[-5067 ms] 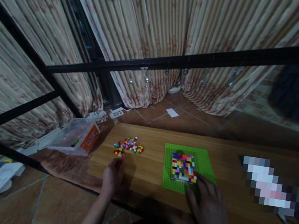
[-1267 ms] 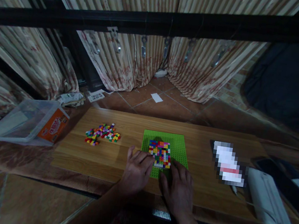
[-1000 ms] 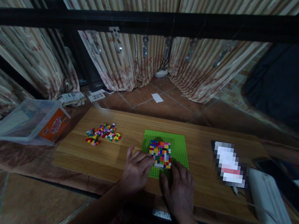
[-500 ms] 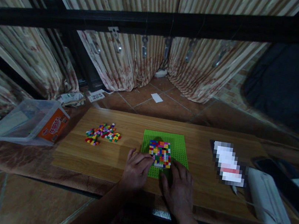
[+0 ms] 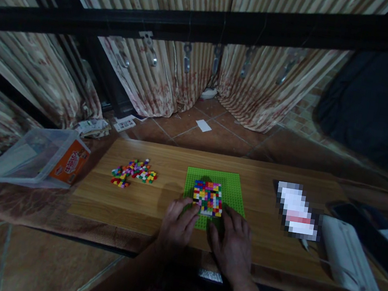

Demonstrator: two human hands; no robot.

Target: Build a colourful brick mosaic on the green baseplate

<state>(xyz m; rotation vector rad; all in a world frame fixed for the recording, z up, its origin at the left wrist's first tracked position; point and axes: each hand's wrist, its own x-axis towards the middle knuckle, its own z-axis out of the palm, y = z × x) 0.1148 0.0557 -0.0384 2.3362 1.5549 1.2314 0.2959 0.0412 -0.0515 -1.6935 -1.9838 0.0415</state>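
A square patch of multicoloured toy bricks (image 5: 207,197) is built up on a green baseplate (image 5: 234,190) on the wooden board. My left hand (image 5: 178,221) rests at the lower left corner of the patch, fingers bent and slightly apart, with no brick visible in them. At the lower right corner is my right hand (image 5: 233,236), its thumb apart from the fingers and its fingertips by the patch's edge. Nothing shows in its grasp. Off to the left lies a loose pile of small coloured bricks (image 5: 135,171).
The wooden board (image 5: 126,208) lies across a low table. A clear plastic box (image 5: 44,142) with an orange label stands at its left. To the right are a pixelated phone-like object (image 5: 297,209), a white device (image 5: 352,259) with a cable, and a dark flat object (image 5: 369,240).
The fingers of my left hand have loosened from a bunched pose and spread a little at the patch's corner. My right hand stays nearly still.
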